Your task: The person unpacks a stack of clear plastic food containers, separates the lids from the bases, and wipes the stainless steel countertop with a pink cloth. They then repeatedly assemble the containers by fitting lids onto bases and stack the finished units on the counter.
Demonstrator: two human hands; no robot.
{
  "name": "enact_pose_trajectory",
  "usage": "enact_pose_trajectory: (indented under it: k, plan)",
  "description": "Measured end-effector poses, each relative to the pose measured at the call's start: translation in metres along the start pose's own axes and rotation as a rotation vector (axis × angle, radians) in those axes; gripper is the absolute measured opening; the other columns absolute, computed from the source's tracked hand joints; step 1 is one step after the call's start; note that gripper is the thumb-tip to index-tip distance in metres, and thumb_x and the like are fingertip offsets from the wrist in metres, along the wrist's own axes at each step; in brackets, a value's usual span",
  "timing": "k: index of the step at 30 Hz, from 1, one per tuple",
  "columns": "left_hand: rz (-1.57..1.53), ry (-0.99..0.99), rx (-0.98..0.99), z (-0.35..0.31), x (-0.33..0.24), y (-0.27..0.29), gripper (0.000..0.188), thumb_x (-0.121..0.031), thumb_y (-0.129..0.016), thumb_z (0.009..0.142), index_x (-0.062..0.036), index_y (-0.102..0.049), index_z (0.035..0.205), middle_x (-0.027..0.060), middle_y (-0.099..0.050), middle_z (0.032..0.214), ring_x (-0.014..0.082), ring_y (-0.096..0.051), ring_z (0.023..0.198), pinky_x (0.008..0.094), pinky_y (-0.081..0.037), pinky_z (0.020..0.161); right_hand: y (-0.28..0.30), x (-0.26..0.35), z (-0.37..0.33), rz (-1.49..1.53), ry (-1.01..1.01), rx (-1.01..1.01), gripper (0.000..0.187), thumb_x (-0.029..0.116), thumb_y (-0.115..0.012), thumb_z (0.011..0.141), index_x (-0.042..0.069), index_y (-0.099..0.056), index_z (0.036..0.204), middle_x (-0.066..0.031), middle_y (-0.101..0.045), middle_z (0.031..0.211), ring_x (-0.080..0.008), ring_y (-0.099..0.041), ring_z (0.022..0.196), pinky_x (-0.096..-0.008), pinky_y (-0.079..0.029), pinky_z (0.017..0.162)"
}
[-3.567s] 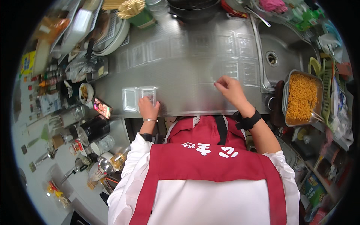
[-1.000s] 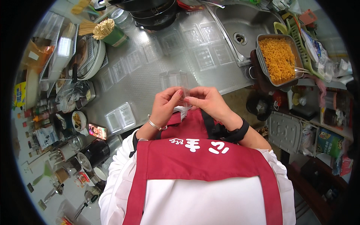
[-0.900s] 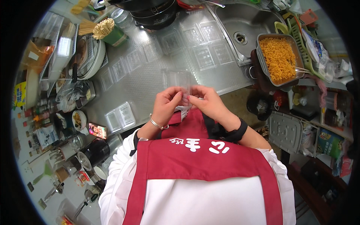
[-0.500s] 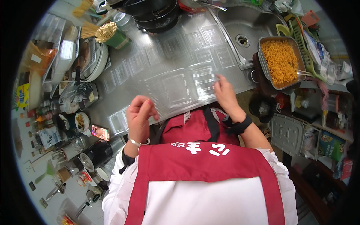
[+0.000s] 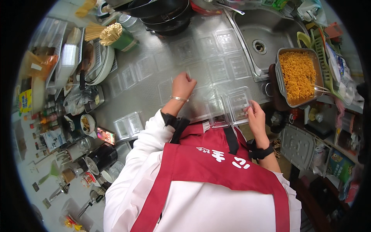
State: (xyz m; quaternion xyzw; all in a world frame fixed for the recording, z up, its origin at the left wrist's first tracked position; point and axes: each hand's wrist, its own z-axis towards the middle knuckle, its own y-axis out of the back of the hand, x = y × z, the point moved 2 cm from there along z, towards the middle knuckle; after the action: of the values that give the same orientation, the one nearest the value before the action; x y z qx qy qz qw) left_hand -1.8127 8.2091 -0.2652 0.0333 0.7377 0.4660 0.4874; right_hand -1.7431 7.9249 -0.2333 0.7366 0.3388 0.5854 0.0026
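Observation:
My right hand (image 5: 256,119) pinches the outer edge of a clear plastic hinged food box (image 5: 240,103), which is open and overhangs the counter's front edge in front of my apron. My left hand (image 5: 184,86) is curled closed above the counter, left of that box, its fingertips turned out of sight. Whether it holds anything cannot be made out. Several more clear plastic boxes (image 5: 218,69) lie open in rows on the steel counter (image 5: 148,92). Two small clear pieces (image 5: 128,124) sit at the near left edge.
A grey tray of orange noodles (image 5: 298,75) stands at the right, beside the sink (image 5: 266,29). Black pans (image 5: 166,19) are at the back, with skewers in a green container (image 5: 121,38) to their left. A lit phone (image 5: 106,135) leans at the left edge.
My left hand has moved right and farther over the counter. My right hand has shifted right and nearer, now gripping the open plastic box, which has come along to the right.

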Motion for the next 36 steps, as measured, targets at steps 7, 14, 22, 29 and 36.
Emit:
enact_pose_trajectory:
  k: [7, 14, 22, 29, 36]
  plan:
    - [0.154, -0.029, 0.061, 0.022, -0.013, -0.044, 0.024, -0.020, -0.059, 0.065, 0.0010, -0.048, 0.064, 0.0191, -0.055, 0.061, 0.0345, -0.055, 0.058, 0.0405, -0.043, 0.054, 0.018, -0.008, 0.010, 0.055, -0.049, 0.061, 0.028, 0.004, -0.042, 0.083, -0.003, -0.049, 0.109, -0.0040, -0.057, 0.080, -0.0082, -0.053, 0.069, -0.0213, -0.045, 0.060]
    - [0.177, 0.027, 0.081, 0.030, -0.028, -0.048, 0.036, -0.030, -0.065, 0.064, 0.0006, -0.048, 0.069, 0.0201, -0.054, 0.063, 0.0366, -0.053, 0.060, 0.0420, -0.042, 0.056, 0.019, -0.009, 0.018, 0.084, 0.007, 0.040, 0.027, 0.007, -0.046, 0.082, -0.005, -0.050, 0.106, -0.0101, -0.061, 0.070, -0.0127, -0.057, 0.062, -0.0256, -0.045, 0.058]
    - [0.277, -0.393, 0.095, 0.001, -0.028, -0.019, 0.043, -0.032, -0.073, 0.056, -0.0029, -0.048, 0.077, 0.0151, -0.052, 0.076, 0.0326, -0.049, 0.074, 0.0394, -0.041, 0.063, 0.020, -0.006, 0.015, 0.044, 0.021, 0.042, 0.027, 0.008, -0.046, 0.082, -0.005, -0.050, 0.106, -0.0107, -0.061, 0.070, -0.0132, -0.058, 0.063, -0.0260, -0.045, 0.058]
    - [0.417, -0.546, 0.220, -0.005, -0.004, -0.031, 0.030, -0.021, -0.068, 0.057, -0.0051, -0.051, 0.076, 0.0118, -0.051, 0.076, 0.0300, -0.048, 0.077, 0.0390, -0.041, 0.067, 0.017, -0.005, 0.010, 0.026, -0.002, 0.076, 0.028, 0.004, -0.043, 0.082, -0.004, -0.050, 0.107, -0.0044, -0.058, 0.077, -0.0077, -0.053, 0.066, -0.0209, -0.043, 0.058]
    - [0.345, -0.557, 0.191, -0.008, -0.004, -0.043, 0.019, -0.018, -0.064, 0.063, -0.0044, -0.051, 0.067, 0.0109, -0.051, 0.072, 0.0294, -0.048, 0.074, 0.0386, -0.042, 0.064, 0.017, 0.003, 0.005, 0.010, 0.002, 0.055, 0.028, 0.005, -0.043, 0.082, -0.003, -0.050, 0.108, -0.0043, -0.058, 0.076, -0.0078, -0.052, 0.064, -0.0206, -0.042, 0.058]
